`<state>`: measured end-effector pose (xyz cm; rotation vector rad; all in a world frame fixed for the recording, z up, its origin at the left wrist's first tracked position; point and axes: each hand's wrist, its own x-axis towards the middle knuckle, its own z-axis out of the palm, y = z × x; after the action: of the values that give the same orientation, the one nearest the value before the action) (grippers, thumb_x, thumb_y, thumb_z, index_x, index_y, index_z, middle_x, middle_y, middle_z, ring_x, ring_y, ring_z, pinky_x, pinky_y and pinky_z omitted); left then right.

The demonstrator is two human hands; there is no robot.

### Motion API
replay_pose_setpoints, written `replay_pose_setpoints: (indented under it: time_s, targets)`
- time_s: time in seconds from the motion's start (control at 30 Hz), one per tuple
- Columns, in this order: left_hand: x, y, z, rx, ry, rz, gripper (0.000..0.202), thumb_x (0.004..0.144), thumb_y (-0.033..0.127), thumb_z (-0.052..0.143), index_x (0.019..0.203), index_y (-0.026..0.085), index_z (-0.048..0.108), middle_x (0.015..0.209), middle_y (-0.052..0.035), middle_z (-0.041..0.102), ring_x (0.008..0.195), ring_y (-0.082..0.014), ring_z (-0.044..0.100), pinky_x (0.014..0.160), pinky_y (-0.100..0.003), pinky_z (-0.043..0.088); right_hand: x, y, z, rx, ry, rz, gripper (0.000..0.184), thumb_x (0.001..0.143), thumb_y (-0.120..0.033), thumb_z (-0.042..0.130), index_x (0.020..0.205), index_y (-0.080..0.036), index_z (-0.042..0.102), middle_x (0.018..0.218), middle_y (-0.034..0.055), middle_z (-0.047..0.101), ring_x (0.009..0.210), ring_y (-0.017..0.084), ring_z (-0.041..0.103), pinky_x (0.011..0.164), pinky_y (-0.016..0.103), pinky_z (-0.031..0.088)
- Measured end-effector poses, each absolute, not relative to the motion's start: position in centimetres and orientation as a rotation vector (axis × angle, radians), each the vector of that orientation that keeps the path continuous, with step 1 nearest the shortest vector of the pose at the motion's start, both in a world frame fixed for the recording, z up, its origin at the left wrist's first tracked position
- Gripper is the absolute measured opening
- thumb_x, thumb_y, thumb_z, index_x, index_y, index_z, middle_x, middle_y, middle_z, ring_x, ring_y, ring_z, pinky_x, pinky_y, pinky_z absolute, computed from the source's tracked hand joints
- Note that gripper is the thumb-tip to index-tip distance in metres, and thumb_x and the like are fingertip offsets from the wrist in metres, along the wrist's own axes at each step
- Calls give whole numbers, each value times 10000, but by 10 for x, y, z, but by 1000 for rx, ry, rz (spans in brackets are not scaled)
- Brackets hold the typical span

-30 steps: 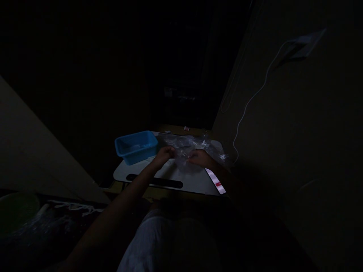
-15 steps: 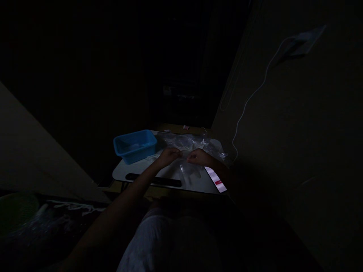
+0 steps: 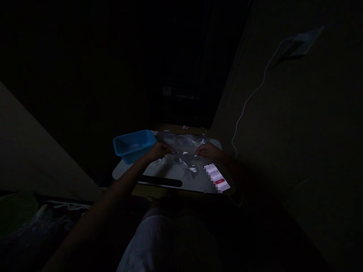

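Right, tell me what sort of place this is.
Probably a dim room in a home: a small white desk by the wall, a blue plastic tub on it, and a white cable running down the wall.

The one head-worn view looks forward and down (wide-angle, fairly close) past the person's white clothing [image 3: 167,241] onto a white desk [image 3: 124,173].

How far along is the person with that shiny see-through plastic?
It's hard to tell in this dim light. Already done: a clear crinkly plastic sheet lies opened out on the white rounded desk top. In hand: the left hand and right hand pinch it. Still left: its far part looks bunched, near the blue rectangular plastic tub.
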<state>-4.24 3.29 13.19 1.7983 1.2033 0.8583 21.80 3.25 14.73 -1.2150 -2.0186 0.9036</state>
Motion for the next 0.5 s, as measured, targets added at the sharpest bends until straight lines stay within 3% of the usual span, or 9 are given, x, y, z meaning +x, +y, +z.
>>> replay_pose_setpoints:
  time_s: [0.1, 0.33, 0.5]
  targets:
    - [-39, 32, 139, 1714, 1176, 832, 146, 682, 234, 593, 597, 117, 608, 366, 32, 489, 332, -81, 446, 376, -184, 334, 217, 33, 155, -1192, -1989, 845, 106, 606, -253, 617, 546, -172, 653, 474, -26, 593, 343, 64, 443, 363, 183, 334]
    - [-31, 32, 142, 1304, 1093, 921, 114, 737, 218, 571, 717, 122, 515, 719, -56, 622, 548, -161, 616, 495, -277, 486, 208, 29, 162, -1326, -1849, 1011, 86, 665, -209, 601, 602, -150, 594, 502, -26, 582, 385, 87, 538, 339, 155, 375]
    - [-30, 29, 141, 1169, 1046, 934, 103, 772, 214, 546, 780, 120, 503, 840, -96, 615, 651, -183, 632, 544, -298, 509, 201, 24, 157, -1245, -1521, 1107, 110, 720, -266, 570, 702, -169, 521, 790, 14, 630, 471, 87, 584, 390, 178, 450]
